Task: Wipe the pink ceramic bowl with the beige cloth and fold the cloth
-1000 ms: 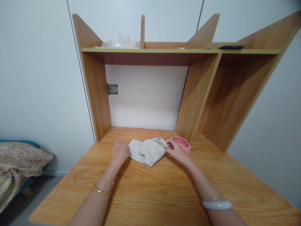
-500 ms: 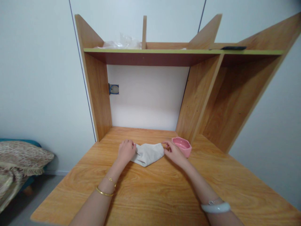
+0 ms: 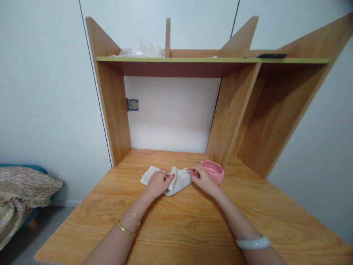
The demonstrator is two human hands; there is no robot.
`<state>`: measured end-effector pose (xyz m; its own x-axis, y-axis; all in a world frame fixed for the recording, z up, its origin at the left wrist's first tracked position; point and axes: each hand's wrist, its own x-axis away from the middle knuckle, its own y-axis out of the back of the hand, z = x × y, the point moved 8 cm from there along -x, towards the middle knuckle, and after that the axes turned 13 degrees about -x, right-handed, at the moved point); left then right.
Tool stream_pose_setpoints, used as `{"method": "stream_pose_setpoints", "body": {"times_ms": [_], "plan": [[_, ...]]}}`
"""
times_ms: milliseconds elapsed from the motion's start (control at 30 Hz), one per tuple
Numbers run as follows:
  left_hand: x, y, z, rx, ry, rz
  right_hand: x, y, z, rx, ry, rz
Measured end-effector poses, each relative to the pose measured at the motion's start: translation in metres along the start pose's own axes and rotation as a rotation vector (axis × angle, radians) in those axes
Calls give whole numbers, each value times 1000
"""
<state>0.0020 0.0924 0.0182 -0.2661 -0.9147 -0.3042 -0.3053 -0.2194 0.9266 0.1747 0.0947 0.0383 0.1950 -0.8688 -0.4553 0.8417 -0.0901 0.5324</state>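
A light grey cloth (image 3: 180, 179) lies on the desktop between my hands, with a raised fold near its middle. My left hand (image 3: 159, 183) rests over its left part, thumb and fingers bent around bunched fabric; the cloth's left end sticks out beyond the knuckles. At the right end, my right hand (image 3: 202, 177) has its fingers curled in a pinch at the cloth's edge. A small brownish spot shows between those fingers, too small to name. Just behind my right hand stands a pink bowl (image 3: 213, 169) with a wavy rim, partly covered by the hand.
A wooden desk (image 3: 176, 232) carries a hutch with upright panels and a shelf (image 3: 165, 59). On the shelf lie a clear plastic bag (image 3: 142, 49) and a flat black object (image 3: 272, 55). An open wall socket box (image 3: 133, 105) shows at the back. A patterned blanket (image 3: 27, 184) lies at the left.
My left hand has moved right along the cloth, pushing up a fold, and the cloth's left end now shows. My right hand has barely moved.
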Motion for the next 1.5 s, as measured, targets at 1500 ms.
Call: {"method": "stream_pose_setpoints", "body": {"times_ms": [1500], "plan": [[4,-23,-27,1061,-144,220,6,-15,-18,-264,-116,223]]}}
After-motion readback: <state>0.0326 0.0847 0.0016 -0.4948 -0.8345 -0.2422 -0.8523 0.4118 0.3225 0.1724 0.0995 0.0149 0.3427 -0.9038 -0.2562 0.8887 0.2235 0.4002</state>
